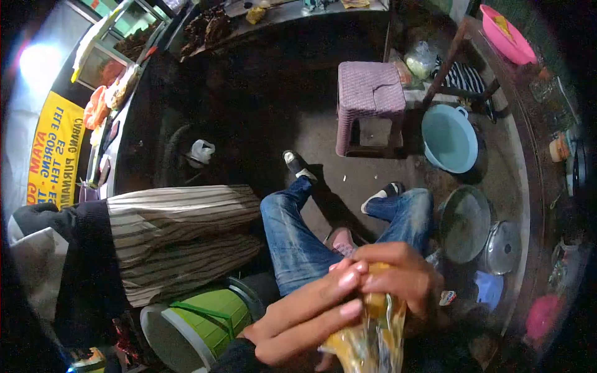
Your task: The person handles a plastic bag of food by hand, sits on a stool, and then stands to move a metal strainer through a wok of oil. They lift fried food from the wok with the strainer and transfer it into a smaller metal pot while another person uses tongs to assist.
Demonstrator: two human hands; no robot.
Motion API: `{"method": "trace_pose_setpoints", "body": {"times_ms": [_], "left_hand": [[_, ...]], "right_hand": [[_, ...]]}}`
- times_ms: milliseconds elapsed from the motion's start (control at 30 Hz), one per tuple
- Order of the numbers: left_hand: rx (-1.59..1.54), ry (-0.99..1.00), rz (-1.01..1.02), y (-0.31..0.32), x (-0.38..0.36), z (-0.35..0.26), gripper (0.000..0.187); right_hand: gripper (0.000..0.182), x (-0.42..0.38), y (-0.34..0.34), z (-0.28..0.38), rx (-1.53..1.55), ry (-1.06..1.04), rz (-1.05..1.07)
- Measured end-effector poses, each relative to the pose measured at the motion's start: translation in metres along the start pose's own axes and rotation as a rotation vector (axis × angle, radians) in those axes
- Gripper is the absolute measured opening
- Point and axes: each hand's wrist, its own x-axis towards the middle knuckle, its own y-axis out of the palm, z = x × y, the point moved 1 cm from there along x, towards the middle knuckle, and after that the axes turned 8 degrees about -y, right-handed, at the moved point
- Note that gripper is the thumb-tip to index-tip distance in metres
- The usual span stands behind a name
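Note:
A clear plastic bag (367, 342) with something yellow-orange inside is held up close to the camera, above the person's jeans. My left hand (311, 311) reaches in from the lower left, its fingers closed at the bag's top. From the right, my right hand (401, 270) has its fingers bent round the same part of the bag. The fingertips of both hands meet there. The lower part of the bag hangs below the fingers and runs to the bottom edge of the view.
A person in a striped garment (186, 236) is close on the left, beside a green bucket (211, 311). Ahead stands a pink stool (371, 90). A blue basin (449, 138), a large round pan (465, 224) and a metal lid (502, 247) lie to the right.

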Motion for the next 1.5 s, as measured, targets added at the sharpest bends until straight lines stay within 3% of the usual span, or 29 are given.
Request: {"method": "trace_pose_setpoints", "body": {"times_ms": [100,267,333,400,567,667,833,1000,1067,1133,1200,1233,1300,1400,1500], "left_hand": [[-0.072,0.101,0.01,0.0,0.017,0.01,0.04],[-0.057,0.131,-0.175,0.016,0.033,0.032,0.029],[-0.232,0.1,-0.291,0.029,0.038,0.043,0.025],[-0.266,0.005,-0.336,0.038,0.044,0.041,0.021],[-0.31,0.039,-0.333,0.055,0.058,0.039,0.019],[-0.305,0.061,-0.324,0.069,0.066,0.033,0.028],[-0.275,0.115,-0.218,0.087,0.075,0.022,0.025],[-0.336,0.026,-0.104,0.101,0.083,0.026,0.025],[-0.295,0.105,0.084,0.107,0.096,0.025,0.022],[-0.416,0.165,0.203,0.122,0.104,0.024,0.031],[-0.301,0.135,0.352,0.137,0.109,-0.004,0.047],[-0.353,0.217,0.446,0.146,0.114,-0.008,0.06],[-0.295,0.232,0.452,0.153,0.129,-0.003,0.06],[-0.099,0.107,0.401,0.158,0.166,0.067,0.034],[0.057,-0.125,0.334,0.135,0.202,0.231,0.031]], "right_hand": [[0.028,0.001,0.001,-0.009,0.009,0.048,-0.045],[0.042,-0.002,0.002,-0.03,-0.146,0.031,-0.148],[0.047,-0.004,-0.002,-0.034,0.186,0.259,-0.158],[0.05,-0.013,-0.008,-0.047,0.247,0.232,-0.188],[0.047,-0.02,-0.037,-0.044,-0.01,0.127,-0.122],[0.041,-0.02,-0.057,-0.028,-0.227,0.065,-0.156],[0.029,-0.029,-0.084,-0.013,-0.323,0.03,-0.284],[0.02,-0.044,-0.105,0.004,-0.505,-0.009,-0.372],[0.015,-0.048,-0.114,0.021,-0.557,-0.036,-0.411],[0.01,-0.053,-0.126,0.042,-0.684,-0.108,-0.482],[0.01,-0.064,-0.144,0.064,-0.832,-0.14,-0.537],[0.009,-0.073,-0.154,0.077,-0.917,-0.087,-0.598],[0.011,-0.095,-0.18,0.101,-1.098,-0.058,-0.692],[0.014,-0.135,-0.215,0.143,-1.316,0.043,-0.948],[0.016,-0.182,-0.258,0.184,-1.622,0.133,-1.059]]}}
